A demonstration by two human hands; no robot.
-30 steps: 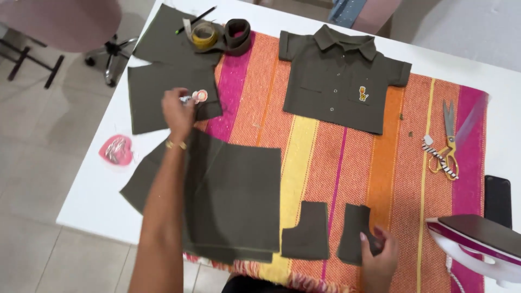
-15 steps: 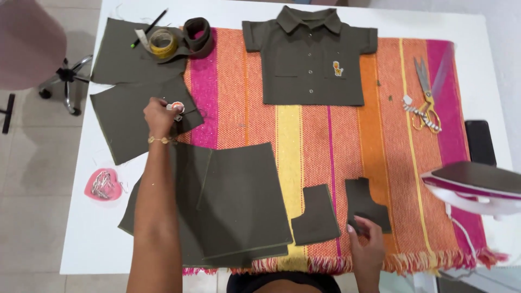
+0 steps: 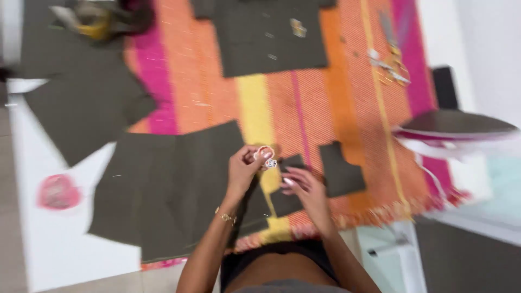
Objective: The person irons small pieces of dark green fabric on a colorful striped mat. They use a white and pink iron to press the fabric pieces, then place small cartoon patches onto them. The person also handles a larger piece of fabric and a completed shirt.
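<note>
At centre frame the left hand (image 3: pixel 241 171) pinches a small round patch (image 3: pixel 264 154), probably an embroidered badge given the blur. The right hand (image 3: pixel 304 187), fingers loosely spread, hovers empty over a dark fabric piece (image 3: pixel 287 201). An iron (image 3: pixel 456 130) sits at right.

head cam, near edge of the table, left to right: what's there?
Pink heart-shaped item → large dark olive fabric panel → left hand pinching a small round patch → right hand → small olive cut piece → iron.
</note>
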